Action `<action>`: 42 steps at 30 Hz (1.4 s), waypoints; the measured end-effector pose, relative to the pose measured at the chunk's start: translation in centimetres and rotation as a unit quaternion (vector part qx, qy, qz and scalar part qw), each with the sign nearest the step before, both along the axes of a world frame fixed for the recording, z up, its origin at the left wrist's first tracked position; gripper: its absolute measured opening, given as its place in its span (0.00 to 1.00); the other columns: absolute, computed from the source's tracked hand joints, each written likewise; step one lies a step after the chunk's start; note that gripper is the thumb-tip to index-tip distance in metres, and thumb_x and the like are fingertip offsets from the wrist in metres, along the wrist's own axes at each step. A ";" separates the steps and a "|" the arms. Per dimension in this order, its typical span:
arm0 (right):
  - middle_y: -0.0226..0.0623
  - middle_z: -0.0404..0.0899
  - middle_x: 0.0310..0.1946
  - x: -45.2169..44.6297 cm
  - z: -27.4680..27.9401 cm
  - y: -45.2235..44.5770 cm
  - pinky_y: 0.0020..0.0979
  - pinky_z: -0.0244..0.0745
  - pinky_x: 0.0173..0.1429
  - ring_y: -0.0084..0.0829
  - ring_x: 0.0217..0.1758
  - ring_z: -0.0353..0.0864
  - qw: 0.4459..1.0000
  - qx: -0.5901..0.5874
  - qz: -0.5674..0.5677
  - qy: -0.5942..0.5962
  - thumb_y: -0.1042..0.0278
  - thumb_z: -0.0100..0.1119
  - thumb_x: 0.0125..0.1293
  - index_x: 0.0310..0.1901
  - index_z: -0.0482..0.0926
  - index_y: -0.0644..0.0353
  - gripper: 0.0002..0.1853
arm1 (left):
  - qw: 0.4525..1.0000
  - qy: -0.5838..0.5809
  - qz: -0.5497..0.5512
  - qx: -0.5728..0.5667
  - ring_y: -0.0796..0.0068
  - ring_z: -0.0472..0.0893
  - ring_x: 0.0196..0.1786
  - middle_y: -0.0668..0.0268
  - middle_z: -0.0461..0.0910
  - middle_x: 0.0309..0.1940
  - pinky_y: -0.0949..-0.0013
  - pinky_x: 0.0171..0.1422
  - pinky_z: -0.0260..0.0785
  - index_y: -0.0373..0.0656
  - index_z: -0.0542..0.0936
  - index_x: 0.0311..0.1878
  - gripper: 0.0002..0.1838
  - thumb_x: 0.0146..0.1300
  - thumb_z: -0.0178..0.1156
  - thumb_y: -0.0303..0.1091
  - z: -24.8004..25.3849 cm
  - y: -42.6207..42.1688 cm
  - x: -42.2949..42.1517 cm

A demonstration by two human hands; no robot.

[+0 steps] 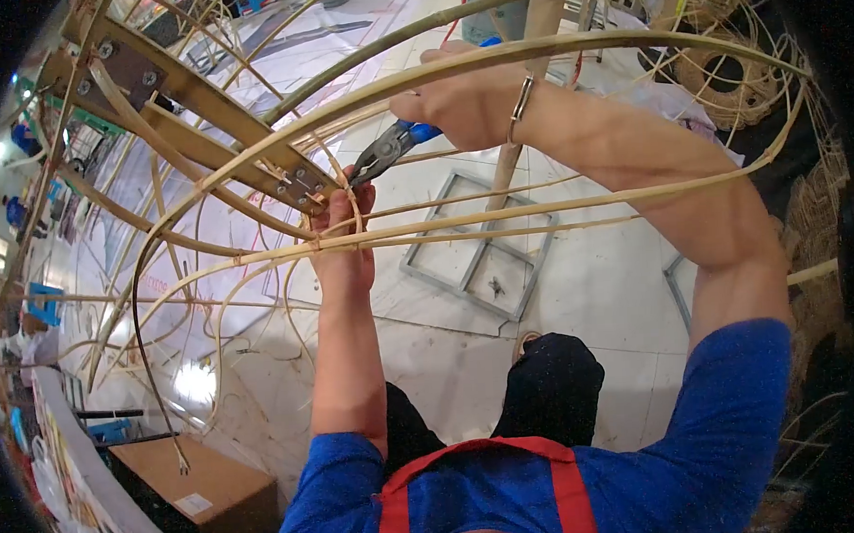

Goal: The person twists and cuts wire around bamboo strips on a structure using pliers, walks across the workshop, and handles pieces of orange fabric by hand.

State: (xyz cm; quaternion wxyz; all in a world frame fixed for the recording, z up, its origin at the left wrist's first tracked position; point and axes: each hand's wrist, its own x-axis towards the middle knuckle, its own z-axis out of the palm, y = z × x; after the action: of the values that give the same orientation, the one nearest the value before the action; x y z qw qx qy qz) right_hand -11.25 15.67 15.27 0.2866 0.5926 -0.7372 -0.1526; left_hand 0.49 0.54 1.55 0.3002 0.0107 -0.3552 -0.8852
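Pliers gripped in right hand, nose held near thin cane strip; strip pinched by left hand, just beside screwed metal plate.

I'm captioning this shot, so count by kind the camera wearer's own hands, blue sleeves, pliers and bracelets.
Hands: 2 (left hand, right hand)
Blue sleeves: 2 (left sleeve, right sleeve)
Pliers: 1
Bracelet: 1
Total: 6
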 end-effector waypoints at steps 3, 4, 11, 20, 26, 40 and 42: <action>0.31 0.73 0.27 -0.3 0.3 0.2 0.31 0.70 0.37 0.30 0.34 0.76 0.992 -0.046 0.074 0.096 0.65 0.51 0.52 0.33 0.74 0.51 0.07 | 1.000 0.014 0.008 -0.001 0.68 0.78 0.43 0.57 0.76 0.43 0.66 0.53 0.73 0.40 0.71 0.47 0.13 0.58 0.57 0.30 0.3 0.4 -0.4; 0.30 0.72 0.26 -0.3 0.4 0.2 0.30 0.70 0.37 0.29 0.33 0.75 0.986 -0.058 0.095 0.124 0.64 0.51 0.52 0.32 0.74 0.51 0.06 | 1.000 0.024 0.008 0.000 0.69 0.78 0.43 0.57 0.76 0.43 0.66 0.53 0.73 0.40 0.71 0.47 0.13 0.58 0.57 0.30 0.3 0.5 -0.4; 0.27 0.69 0.28 -1.9 0.3 0.2 0.27 0.67 0.38 0.26 0.36 0.72 0.959 -0.122 0.182 0.181 0.63 0.50 0.50 0.35 0.71 0.50 0.09 | 0.999 0.029 0.019 0.002 0.70 0.78 0.44 0.60 0.75 0.44 0.67 0.53 0.73 0.39 0.70 0.48 0.15 0.59 0.57 0.32 1.1 1.4 -0.6; 0.40 0.77 0.35 -0.6 1.5 2.4 0.32 0.69 0.39 0.35 0.37 0.77 0.899 0.092 -0.278 -0.326 0.74 0.52 0.53 0.45 0.70 0.58 0.16 | 0.999 -0.030 -0.019 -0.017 0.66 0.76 0.48 0.58 0.73 0.48 0.66 0.54 0.71 0.40 0.68 0.51 0.14 0.63 0.51 0.31 1.0 0.8 0.2; 0.37 0.77 0.30 -1.7 2.0 3.1 0.27 0.69 0.29 0.21 0.26 0.76 0.749 0.139 -0.282 -0.583 0.69 0.62 0.52 0.39 0.72 0.60 0.14 | 0.999 -0.027 -0.026 -0.026 0.65 0.76 0.48 0.55 0.72 0.49 0.66 0.54 0.72 0.39 0.66 0.51 0.15 0.62 0.52 0.31 0.7 0.2 0.1; 0.51 0.77 0.33 1.0 1.4 1.6 0.41 0.70 0.44 0.49 0.38 0.76 0.900 -0.009 -0.293 -0.322 0.54 0.56 0.48 0.45 0.65 0.67 0.28 | 1.000 -0.011 -0.017 -0.008 0.70 0.76 0.46 0.59 0.74 0.47 0.69 0.54 0.71 0.40 0.70 0.49 0.15 0.61 0.55 0.32 0.2 0.1 -0.1; 0.50 0.77 0.35 2.0 1.1 1.2 0.40 0.71 0.43 0.48 0.38 0.77 0.869 -0.049 -0.340 -0.355 0.60 0.53 0.50 0.44 0.67 0.67 0.22 | 1.000 -0.007 -0.021 0.000 0.69 0.76 0.45 0.58 0.73 0.47 0.69 0.54 0.72 0.39 0.70 0.50 0.15 0.60 0.55 0.33 0.1 0.0 -0.2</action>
State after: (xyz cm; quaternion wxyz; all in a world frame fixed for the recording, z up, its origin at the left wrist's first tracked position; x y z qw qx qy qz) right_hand -9.26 16.91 16.39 -0.0358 0.3044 -0.9517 0.0165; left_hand 0.28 0.58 1.64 0.2790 0.0094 -0.3578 -0.8911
